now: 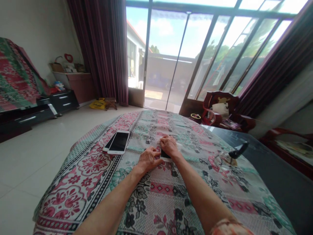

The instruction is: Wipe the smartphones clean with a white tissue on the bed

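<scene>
A phone with a dark screen and a white lower edge (166, 159) lies on the patterned tablecloth (161, 187), mostly covered by my hands. My left hand (148, 159) grips its left edge, with the thumb near the lower corner and the fingers higher up. Over the upper part of the phone, my right hand (169, 145) has its fingers bent and pressed together. Something pale shows beside the right hand, too hidden to name. To the left, a white phone (119, 142) rests partly on top of a second phone (108, 144), both with dark screens.
On the table's right side stands a clear glass-like object with a black piece (239, 150) leaning from it. A dark table (271, 169) adjoins on the right, near wooden chairs (220, 106). Glass doors (168, 65) are ahead; a yellow bag (98, 104) sits on the floor.
</scene>
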Demonstrator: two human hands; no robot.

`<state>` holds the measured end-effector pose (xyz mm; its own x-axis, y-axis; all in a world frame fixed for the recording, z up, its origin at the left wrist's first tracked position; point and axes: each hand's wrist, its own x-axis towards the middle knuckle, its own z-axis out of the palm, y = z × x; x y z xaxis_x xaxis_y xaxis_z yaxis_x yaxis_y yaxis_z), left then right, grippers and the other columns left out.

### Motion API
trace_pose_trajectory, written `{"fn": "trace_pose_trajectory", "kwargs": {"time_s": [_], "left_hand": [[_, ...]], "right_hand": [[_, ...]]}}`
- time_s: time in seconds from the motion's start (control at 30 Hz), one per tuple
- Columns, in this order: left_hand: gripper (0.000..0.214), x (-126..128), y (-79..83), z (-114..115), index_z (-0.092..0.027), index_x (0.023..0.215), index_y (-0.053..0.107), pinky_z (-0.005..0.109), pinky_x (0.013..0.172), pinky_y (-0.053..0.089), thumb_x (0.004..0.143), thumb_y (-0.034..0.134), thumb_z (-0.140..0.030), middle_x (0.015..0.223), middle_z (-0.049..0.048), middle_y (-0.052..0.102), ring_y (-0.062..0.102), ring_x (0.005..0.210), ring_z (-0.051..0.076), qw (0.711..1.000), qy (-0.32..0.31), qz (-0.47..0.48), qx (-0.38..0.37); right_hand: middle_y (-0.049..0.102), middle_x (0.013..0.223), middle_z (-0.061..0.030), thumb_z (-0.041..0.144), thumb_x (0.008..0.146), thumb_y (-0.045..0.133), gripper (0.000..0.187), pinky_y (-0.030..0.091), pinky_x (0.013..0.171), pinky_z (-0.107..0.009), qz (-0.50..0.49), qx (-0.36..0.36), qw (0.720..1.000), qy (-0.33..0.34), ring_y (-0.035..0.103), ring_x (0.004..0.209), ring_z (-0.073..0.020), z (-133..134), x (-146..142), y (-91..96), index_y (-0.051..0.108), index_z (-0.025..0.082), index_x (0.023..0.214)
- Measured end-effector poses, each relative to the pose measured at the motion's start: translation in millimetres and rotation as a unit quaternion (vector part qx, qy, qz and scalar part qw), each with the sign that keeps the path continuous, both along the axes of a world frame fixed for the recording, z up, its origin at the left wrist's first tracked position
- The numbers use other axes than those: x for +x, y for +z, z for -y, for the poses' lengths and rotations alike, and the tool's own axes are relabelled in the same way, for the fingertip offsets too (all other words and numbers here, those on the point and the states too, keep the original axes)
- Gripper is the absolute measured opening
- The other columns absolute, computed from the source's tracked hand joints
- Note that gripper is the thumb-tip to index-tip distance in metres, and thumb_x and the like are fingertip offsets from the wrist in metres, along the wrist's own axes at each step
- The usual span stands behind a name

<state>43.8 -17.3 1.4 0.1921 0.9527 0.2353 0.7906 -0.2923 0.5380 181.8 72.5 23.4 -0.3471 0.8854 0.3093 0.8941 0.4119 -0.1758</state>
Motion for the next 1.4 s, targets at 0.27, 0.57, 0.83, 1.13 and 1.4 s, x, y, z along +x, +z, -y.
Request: {"fn": "trace_pose_trajectory", "kwargs": {"time_s": [0.27, 0.57, 0.83, 1.13, 1.4], "left_hand": [[0.026, 2, 5.9, 4, -0.026, 0.096, 0.073, 0.028, 0.082, 0.047, 0.082, 0.061, -0.044, 0.099, 0.0042, 0.062, 0.060, 0.093, 0.020, 0.996, -0.015, -0.078, 0.032], [0.024, 3, 5.9, 4, -0.028, 0.094, 0.073, 0.026, 0.080, 0.046, 0.082, 0.061, -0.045, 0.098, 0.0030, 0.060, 0.059, 0.093, 0.018, 0.996, -0.009, -0.080, 0.030], [0.025, 2, 2.9, 2, -0.028, 0.094, 0.073, 0.025, 0.079, 0.045, 0.082, 0.061, -0.046, 0.098, 0.0024, 0.061, 0.059, 0.092, 0.017, 0.997, -0.010, -0.067, 0.026], [0.027, 2, 1.3, 2, -0.031, 0.102, 0.073, 0.025, 0.078, 0.045, 0.080, 0.064, -0.046, 0.097, 0.0018, 0.061, 0.059, 0.093, 0.017, 0.998, -0.003, -0.050, 0.026], [0.030, 1, -3.0, 0, -0.029, 0.102, 0.073, 0.024, 0.081, 0.045, 0.078, 0.066, -0.046, 0.103, 0.0028, 0.063, 0.060, 0.095, 0.017, 1.000, 0.001, -0.024, 0.019]], "right_hand": [[0.066, 0.104, -0.0070, 0.026, 0.091, 0.047, 0.027, 0.038, 0.079, -0.028, -0.005, -0.002, 0.999, -0.048, 0.056, 0.094, -0.0202, 6, 19, 3.1, 0.072, 0.022, 0.083], [0.067, 0.097, -0.0069, 0.024, 0.091, 0.046, 0.028, 0.038, 0.078, -0.024, -0.019, -0.013, 0.997, -0.080, 0.059, 0.089, -0.0170, 6, 40, 0.6, 0.073, 0.020, 0.084], [0.065, 0.101, -0.0059, 0.022, 0.091, 0.047, 0.027, 0.040, 0.084, -0.022, -0.042, -0.009, 0.999, -0.034, 0.059, 0.093, -0.0157, 9, 43, -5.2, 0.073, 0.020, 0.089], [0.061, 0.101, -0.0057, 0.019, 0.089, 0.050, 0.023, 0.042, 0.090, -0.030, -0.102, 0.001, 0.991, 0.092, 0.056, 0.096, -0.0181, 66, 61, -15.1, 0.072, 0.022, 0.088], [0.060, 0.104, -0.0047, 0.018, 0.089, 0.051, 0.020, 0.042, 0.089, -0.029, -0.061, -0.009, 0.988, 0.140, 0.055, 0.097, -0.0172, 94, 64, -6.6, 0.071, 0.023, 0.090]]}}
